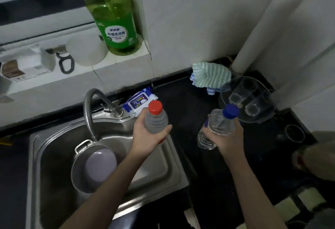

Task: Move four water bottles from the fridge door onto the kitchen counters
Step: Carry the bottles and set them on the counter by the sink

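My left hand [147,139] is shut around a clear water bottle with a red cap [155,118], held upright over the right rim of the sink. My right hand [226,137] grips a clear water bottle with a blue cap [216,125], tilted, its base pointing down-left above the black counter [183,101]. Both bottles are in the air, apart from each other. The fridge door is out of view.
A steel sink [157,170] with a faucet [90,105] holds a pot [94,167]. On the counter lie a wipes pack [137,101], a striped cloth [210,76], a clear tray of glasses [248,100] and a single glass [294,133]. A green detergent bottle [114,20] stands on the ledge.
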Demonstrator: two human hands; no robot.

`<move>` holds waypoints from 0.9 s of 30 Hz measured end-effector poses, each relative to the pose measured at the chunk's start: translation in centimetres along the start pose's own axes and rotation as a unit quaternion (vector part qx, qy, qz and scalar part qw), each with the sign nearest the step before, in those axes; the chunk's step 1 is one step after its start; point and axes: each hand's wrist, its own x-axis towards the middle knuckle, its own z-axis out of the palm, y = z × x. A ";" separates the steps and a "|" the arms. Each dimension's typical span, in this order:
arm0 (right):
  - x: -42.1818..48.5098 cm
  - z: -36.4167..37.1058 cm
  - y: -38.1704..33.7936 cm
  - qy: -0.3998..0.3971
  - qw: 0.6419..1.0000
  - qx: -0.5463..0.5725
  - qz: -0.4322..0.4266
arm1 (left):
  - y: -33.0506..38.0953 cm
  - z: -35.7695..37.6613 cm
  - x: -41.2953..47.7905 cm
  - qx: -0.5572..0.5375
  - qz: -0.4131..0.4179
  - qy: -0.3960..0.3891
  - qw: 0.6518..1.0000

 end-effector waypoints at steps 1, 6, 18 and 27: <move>1.7 0.1 0.4 -0.009 1.000 0.004 -0.006 | -0.3 0.7 1.1 0.001 -0.002 0.012 1.000; 9.5 1.7 2.9 -0.039 0.999 0.023 -0.015 | -3.1 3.2 6.8 0.023 -0.018 0.066 0.997; 21.9 7.9 6.6 -0.069 0.996 0.039 -0.046 | -8.5 6.1 16.7 0.026 0.022 0.119 0.992; 24.6 10.3 9.3 -0.073 0.994 0.046 -0.062 | -11.8 7.5 19.4 0.017 0.023 0.097 0.995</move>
